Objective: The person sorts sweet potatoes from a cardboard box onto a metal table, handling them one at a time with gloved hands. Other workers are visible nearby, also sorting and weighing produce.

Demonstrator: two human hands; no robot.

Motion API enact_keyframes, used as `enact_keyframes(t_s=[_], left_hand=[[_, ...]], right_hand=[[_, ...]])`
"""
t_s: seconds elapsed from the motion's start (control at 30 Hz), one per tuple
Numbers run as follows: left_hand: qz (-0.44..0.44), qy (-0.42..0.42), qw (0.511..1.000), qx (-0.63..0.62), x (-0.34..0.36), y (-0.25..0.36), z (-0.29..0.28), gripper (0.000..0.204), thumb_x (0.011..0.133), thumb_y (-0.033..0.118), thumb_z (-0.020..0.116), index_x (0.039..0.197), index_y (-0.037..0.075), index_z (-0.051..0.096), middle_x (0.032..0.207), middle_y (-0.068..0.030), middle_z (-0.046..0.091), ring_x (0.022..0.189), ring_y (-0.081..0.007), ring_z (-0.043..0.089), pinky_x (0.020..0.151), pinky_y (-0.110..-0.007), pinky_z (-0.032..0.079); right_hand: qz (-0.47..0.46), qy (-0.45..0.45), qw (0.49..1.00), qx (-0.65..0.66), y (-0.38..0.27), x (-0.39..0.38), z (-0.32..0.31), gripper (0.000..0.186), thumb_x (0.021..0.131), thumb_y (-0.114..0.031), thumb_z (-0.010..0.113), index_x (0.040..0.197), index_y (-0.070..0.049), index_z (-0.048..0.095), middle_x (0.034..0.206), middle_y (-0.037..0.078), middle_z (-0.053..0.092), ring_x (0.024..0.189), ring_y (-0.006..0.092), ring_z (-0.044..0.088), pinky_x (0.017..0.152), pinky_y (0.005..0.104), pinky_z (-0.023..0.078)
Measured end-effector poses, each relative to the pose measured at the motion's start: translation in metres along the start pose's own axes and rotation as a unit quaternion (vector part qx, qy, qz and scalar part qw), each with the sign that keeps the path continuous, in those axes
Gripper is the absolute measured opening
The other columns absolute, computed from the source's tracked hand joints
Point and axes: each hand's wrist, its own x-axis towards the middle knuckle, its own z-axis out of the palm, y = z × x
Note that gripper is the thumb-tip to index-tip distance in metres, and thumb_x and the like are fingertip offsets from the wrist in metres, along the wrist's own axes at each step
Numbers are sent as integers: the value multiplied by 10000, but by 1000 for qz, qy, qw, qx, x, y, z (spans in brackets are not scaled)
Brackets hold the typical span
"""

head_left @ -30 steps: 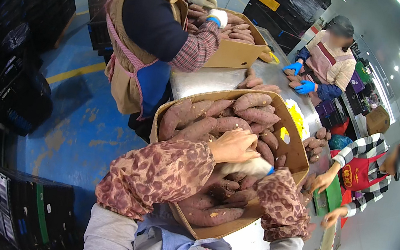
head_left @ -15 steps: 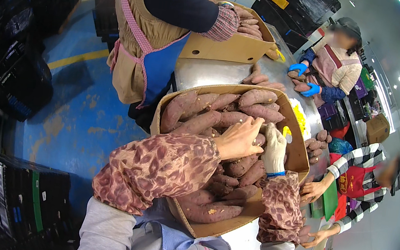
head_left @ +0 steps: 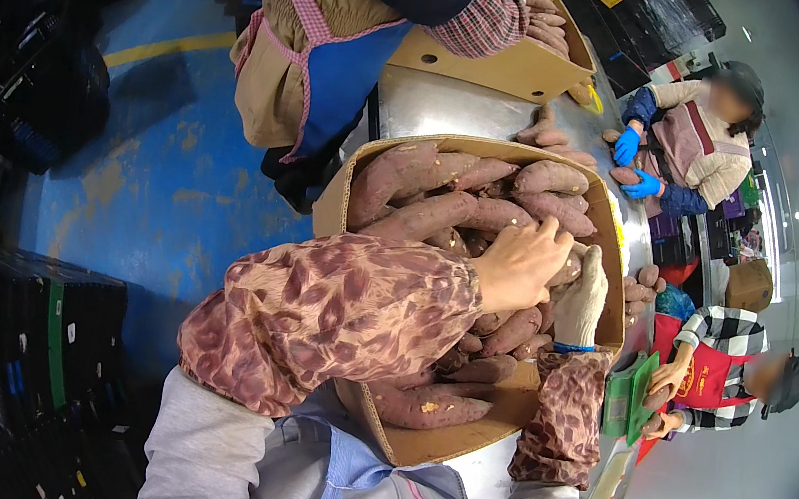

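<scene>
A cardboard box (head_left: 346,422) full of reddish-purple sweet potatoes (head_left: 424,216) stands on the metal table right in front of me. Over its right half, my bare left hand (head_left: 525,258) has its fingers curled against one end of a small sweet potato (head_left: 569,270). My right hand (head_left: 582,306), in a white knit glove, is closed round the same sweet potato from the other side. My palms hide most of it. Patterned sleeve covers wrap both my forearms.
Beyond the box, a co-worker in a blue apron (head_left: 350,76) reaches into another box (head_left: 489,68). Loose sweet potatoes (head_left: 639,286) lie on the table (head_left: 439,103). At the right, one co-worker has blue gloves (head_left: 642,186); another handles sweet potatoes at a green tray (head_left: 624,400). Black crates (head_left: 35,333) stand left.
My hands stay together over the box, and my left fingers have curled in more. The view has shifted. The co-worker at the right has brought sweet potatoes to the green tray.
</scene>
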Motion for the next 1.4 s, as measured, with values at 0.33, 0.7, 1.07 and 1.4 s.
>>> enact_keyframes(t_s=[0.33, 0.7, 1.07, 1.4], left_hand=[[-87, -50, 989, -105, 11, 1, -3, 438, 832, 265, 706, 1107, -52, 579, 1022, -273, 664, 965, -434, 662, 864, -523, 515], [-77, -111, 982, -133, 6, -4, -6, 663, 817, 417, 716, 1178, -114, 552, 1093, -345, 612, 1011, -464, 636, 919, -500, 497], [-240, -170, 819, -493, 23, -13, -18, 491, 896, 241, 683, 1276, -56, 590, 1182, -121, 662, 1077, -206, 632, 934, -332, 493], [-236, -143, 777, -566, 19, -11, -18, 502, 971, 172, 589, 1420, -12, 460, 1159, -71, 641, 965, -147, 645, 848, -314, 533]], right_hand=[[54, 20, 998, -20, 12, 8, -17, 496, 1066, -470, 393, 1153, -38, 621, 1001, 97, 668, 805, 155, 651, 632, 298, 543], [4, 34, 999, 21, 19, -5, -11, 531, 1071, -483, 402, 1158, -13, 634, 1048, 88, 677, 914, 158, 635, 809, 336, 529], [-6, 171, 985, 5, -31, -12, 0, 611, 1015, -522, 513, 588, -87, 557, 490, 8, 490, 379, 101, 395, 383, 256, 277], [54, 31, 998, 2, -37, -16, -4, 361, 1041, -339, 523, 1007, -38, 719, 749, 19, 674, 587, 89, 573, 542, 238, 453]])
